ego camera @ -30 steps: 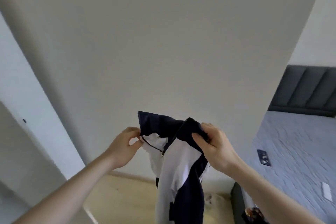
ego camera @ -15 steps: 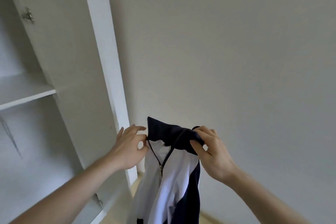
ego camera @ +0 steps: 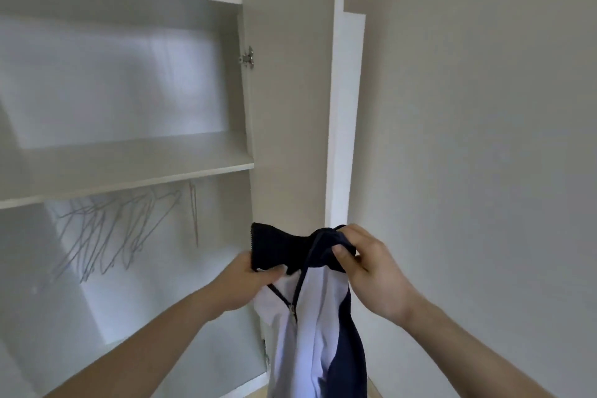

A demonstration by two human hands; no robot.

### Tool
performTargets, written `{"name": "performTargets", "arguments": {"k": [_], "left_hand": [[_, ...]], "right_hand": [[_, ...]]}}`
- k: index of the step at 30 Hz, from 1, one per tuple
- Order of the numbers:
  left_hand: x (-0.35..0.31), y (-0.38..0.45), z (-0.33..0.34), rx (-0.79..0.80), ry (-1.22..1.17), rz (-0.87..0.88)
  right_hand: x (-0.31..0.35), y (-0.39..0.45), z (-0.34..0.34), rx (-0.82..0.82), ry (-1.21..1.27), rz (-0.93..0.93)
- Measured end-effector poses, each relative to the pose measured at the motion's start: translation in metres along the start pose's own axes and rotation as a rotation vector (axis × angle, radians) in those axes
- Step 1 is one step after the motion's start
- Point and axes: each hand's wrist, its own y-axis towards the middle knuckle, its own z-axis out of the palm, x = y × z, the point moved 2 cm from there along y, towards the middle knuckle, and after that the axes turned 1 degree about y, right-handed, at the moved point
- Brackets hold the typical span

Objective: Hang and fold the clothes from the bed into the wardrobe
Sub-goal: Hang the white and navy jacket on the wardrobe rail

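In the lower centre of the frame a white zip-front jacket with dark navy collar and side panels [ego camera: 310, 326] hangs from both hands in front of an open white wardrobe [ego camera: 290, 107]. The left hand [ego camera: 248, 281] pinches the navy collar's left end, thumb over the cloth and fingers behind it; the right hand [ego camera: 368, 268] grips the bunched collar at its right end, fingers curled over the top. The zip is partly open below the collar, and the jacket's lower part runs off the bottom edge. A white shelf board [ego camera: 129, 168] crosses the left half of the frame, its front edge ending at the wardrobe's side panel. Under it, a blurred cluster of thin wire hangers [ego camera: 106, 229] hangs at centre left, well apart from the jacket, with open space between them. A plain pale wall [ego camera: 484, 139] fills the right side.
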Motion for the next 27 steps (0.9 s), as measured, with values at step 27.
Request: {"name": "performTargets", "arguments": {"k": [27], "left_hand": [[0.165, 0.044, -0.289, -0.547, -0.015, -0.197]], "right_hand": [[-0.116, 0.263, 0.339, 0.435, -0.12, 0.397]]}}
